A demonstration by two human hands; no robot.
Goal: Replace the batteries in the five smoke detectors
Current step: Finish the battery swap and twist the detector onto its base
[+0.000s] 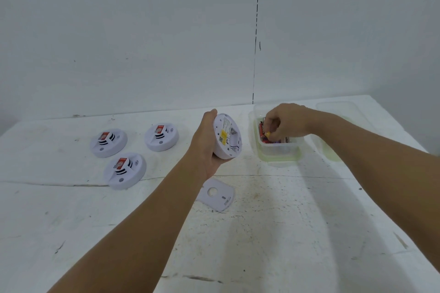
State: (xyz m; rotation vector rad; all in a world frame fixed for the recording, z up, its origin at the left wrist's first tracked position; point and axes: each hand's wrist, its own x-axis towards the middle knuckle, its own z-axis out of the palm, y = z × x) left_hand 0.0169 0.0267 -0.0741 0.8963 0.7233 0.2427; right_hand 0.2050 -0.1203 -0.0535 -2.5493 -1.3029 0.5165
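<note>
Cradling light, rigid detector (227, 137) by its rim, your left hand (204, 143) grips; right hand (283, 123) pinches small, slick battery (264, 133).

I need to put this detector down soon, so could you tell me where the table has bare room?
Free: the near table, in front of the cover plate. Crowded: the far left with three detectors, and the far right around the battery tub and lid.

Head-height view, forward and down, near the table (262, 233).
</note>
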